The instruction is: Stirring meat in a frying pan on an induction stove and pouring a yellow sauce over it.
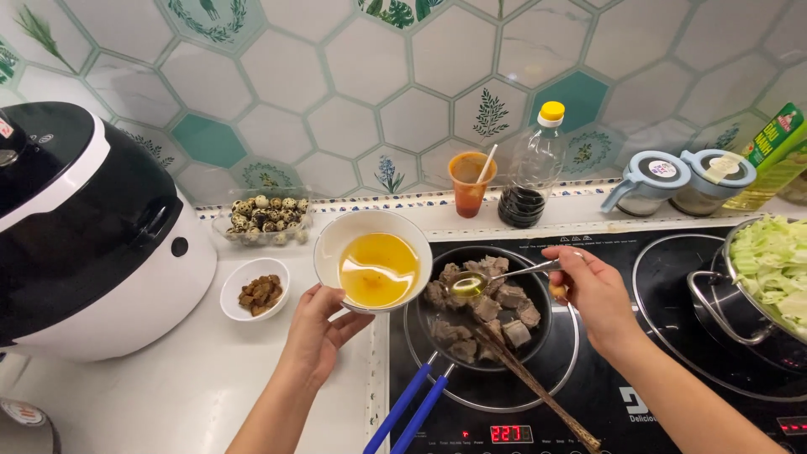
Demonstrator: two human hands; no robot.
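Left hand [315, 332] cups a white bowl of amber oil [375, 261]; right hand [593, 290] pinches a spoon [496, 277] over the meat pan [483, 307] between them (spoonful loaded). Oil-adding step; tipping the spoon looks next.

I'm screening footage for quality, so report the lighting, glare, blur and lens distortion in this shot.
Head view: bright, even light; soft shadows under the left hand and white bowl; glare on the black cooktop and rice cooker; wide-angle bending at the edges; focus sharp, the spoon in the right hand unblurred.
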